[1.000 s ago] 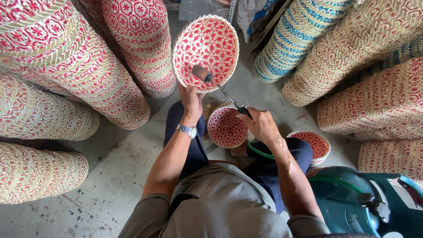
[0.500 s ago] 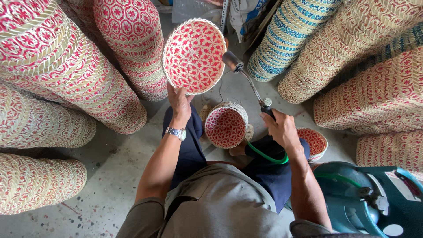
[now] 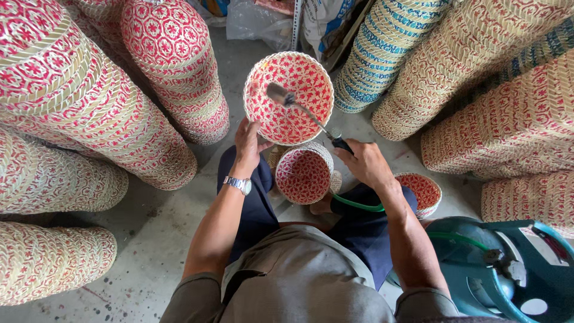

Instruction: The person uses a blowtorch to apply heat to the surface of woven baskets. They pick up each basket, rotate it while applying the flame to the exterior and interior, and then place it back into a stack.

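Note:
My left hand [image 3: 249, 140] holds up a round red-and-cream woven basket [image 3: 289, 97] by its lower rim, its inside turned toward me. My right hand [image 3: 363, 160] grips the black handle of a gas torch [image 3: 306, 112]. The torch's metal nozzle points into the basket's bowl. A green hose [image 3: 357, 205] runs from the torch under my right wrist. A stack of similar baskets [image 3: 304, 173] stands between my knees, below the held one.
Tall stacks of woven baskets lie around me: red ones at left [image 3: 72, 101] and top [image 3: 176, 66], a blue-banded one [image 3: 388, 48], more at right [image 3: 508, 125]. A teal gas cylinder [image 3: 508, 269] sits at lower right. Another small basket stack [image 3: 421, 192] stands by my right arm.
I have brought the torch nozzle back over the inside of the held basket; half a second ago it pointed beside the basket's right rim. The view has also shifted.

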